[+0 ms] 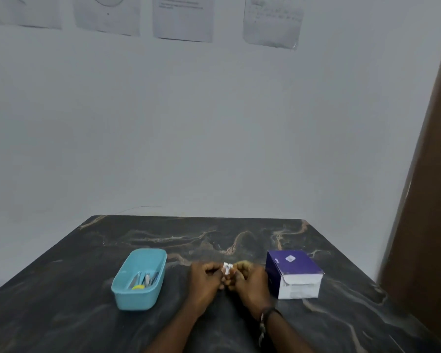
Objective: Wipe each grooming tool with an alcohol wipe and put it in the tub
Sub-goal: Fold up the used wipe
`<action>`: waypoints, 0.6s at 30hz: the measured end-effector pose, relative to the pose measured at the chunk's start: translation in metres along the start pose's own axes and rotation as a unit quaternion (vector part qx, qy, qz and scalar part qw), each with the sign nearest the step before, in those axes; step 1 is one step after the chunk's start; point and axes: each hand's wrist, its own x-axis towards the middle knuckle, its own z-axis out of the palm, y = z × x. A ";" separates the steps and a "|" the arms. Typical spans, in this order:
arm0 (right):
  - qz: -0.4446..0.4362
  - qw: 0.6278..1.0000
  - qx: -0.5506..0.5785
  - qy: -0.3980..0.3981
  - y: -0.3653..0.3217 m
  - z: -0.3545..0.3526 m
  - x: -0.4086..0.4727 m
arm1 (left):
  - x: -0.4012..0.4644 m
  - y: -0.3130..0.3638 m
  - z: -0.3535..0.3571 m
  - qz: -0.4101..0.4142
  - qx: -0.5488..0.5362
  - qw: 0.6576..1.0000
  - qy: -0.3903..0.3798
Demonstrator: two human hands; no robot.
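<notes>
A light blue tub (127, 296) stands on the dark marble table, left of my hands. Inside it lie several metal grooming tools (144, 278), one with a yellow part. My left hand (205, 281) and my right hand (250, 281) meet over the table's middle, fingers closed on a small white alcohol wipe packet (227, 267) pinched between them. The packet's top edge sticks up above my fingertips; its lower part is hidden by my fingers.
A purple and white box (294, 273) sits on the table (61, 314) just right of my right hand. A white wall with several paper sheets rises behind the table. A brown door edge (428, 212) runs along the right side.
</notes>
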 end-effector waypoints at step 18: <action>-0.069 0.994 -0.011 0.078 -0.105 0.016 -0.056 | -0.053 0.082 -0.042 0.053 -0.017 0.992 0.113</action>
